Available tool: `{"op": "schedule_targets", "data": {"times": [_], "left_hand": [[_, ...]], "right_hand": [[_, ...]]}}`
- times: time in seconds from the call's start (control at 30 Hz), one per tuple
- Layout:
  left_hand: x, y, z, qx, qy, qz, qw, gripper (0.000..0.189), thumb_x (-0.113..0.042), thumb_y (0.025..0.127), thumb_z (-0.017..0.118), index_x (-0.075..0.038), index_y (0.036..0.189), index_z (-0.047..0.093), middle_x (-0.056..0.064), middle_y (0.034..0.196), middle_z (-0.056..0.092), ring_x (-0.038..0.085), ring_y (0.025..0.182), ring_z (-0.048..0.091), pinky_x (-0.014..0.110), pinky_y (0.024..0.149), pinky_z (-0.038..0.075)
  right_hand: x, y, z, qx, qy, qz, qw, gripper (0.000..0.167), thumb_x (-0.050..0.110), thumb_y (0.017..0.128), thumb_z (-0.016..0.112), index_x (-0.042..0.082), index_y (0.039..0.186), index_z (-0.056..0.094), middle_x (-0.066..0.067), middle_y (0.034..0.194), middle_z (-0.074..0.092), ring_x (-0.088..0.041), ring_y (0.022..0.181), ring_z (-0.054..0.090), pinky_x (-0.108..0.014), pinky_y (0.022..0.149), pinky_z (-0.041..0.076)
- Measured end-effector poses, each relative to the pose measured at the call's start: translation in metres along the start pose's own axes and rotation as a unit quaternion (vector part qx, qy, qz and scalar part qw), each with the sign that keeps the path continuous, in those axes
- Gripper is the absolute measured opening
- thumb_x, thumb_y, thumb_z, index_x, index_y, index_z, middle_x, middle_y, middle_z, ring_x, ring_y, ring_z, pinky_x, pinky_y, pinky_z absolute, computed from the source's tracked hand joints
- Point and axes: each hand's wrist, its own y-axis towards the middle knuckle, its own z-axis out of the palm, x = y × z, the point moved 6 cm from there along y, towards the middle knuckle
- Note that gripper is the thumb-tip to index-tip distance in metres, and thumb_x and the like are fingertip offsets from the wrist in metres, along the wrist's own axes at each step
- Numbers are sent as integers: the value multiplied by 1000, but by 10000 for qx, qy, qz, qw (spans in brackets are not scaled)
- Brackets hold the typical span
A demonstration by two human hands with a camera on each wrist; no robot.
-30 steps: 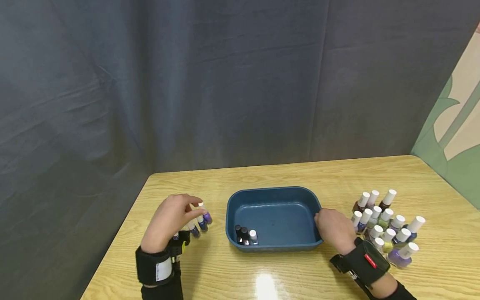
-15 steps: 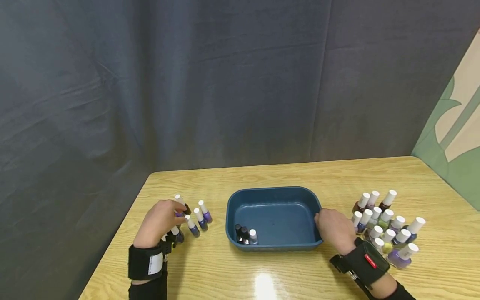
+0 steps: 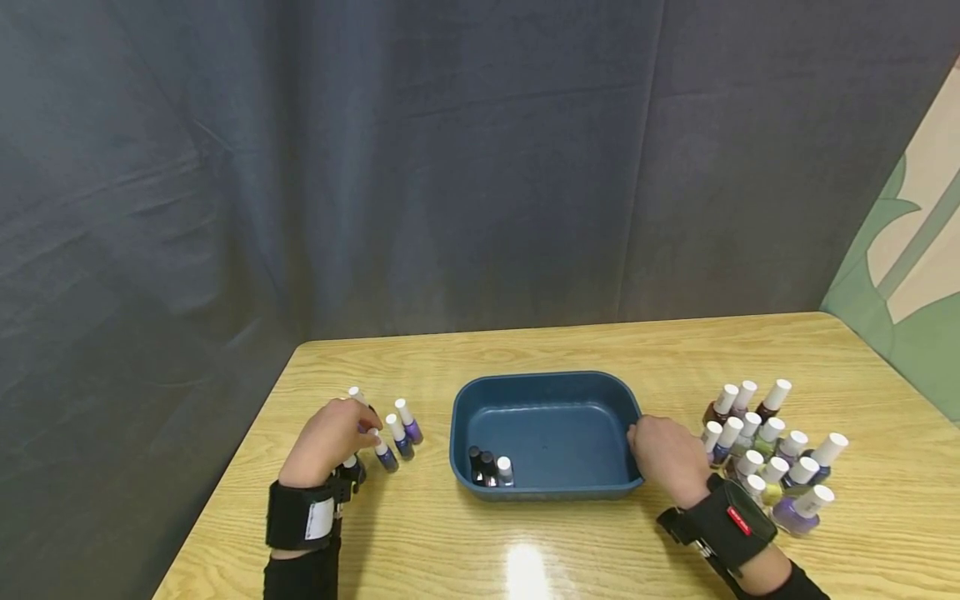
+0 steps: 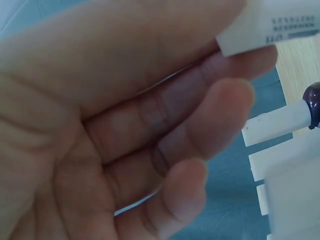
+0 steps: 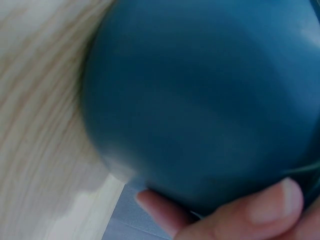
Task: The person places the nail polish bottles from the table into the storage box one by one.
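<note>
A dark blue bottle [image 3: 387,460] stood on the left side of the desk [image 3: 450,550], its white cap [image 4: 285,27] between the thumb and forefinger of the left hand [image 3: 330,439], which pinched it; the remaining fingers curled loosely below. Just right of it stood another blue bottle [image 3: 403,447] and a purple bottle [image 3: 412,431], both white-capped. Farther right sat a blue tray [image 3: 555,494], its right rim clamped by the fingers of the right hand [image 3: 670,458]. Two black-capped bottles [image 3: 482,468] and a white-capped bottle [image 3: 505,473] occupied its near left corner. Beyond that hand, white-capped bottles [image 3: 772,442] clustered on the desk, before a dark curtain [image 3: 480,167].
</note>
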Motion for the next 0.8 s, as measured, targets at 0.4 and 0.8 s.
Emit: {"op": "schedule_targets", "data": {"times": [0.4,0.8], "left_hand": [[-5,-4,-5,-101,-60,430,9990,10,-2,73,72,-6,83,72,3,82,68,12,71,59,28,63,47],[-34,-25,-32,-462,22,885,9950,13,-3,75,71,-6,88,72,-2,78,68,4,65,53,24,62,46]], "right_hand": [[-1,1,2,128,30,112,9999,38,15,93,42,7,57,51,-10,58,51,-23,51,49,-35,43,36],[-1,1,1,76,15,106,9999,38,16,92,42,7,56,51,-9,58,51,-23,50,50,-35,43,36]]}}
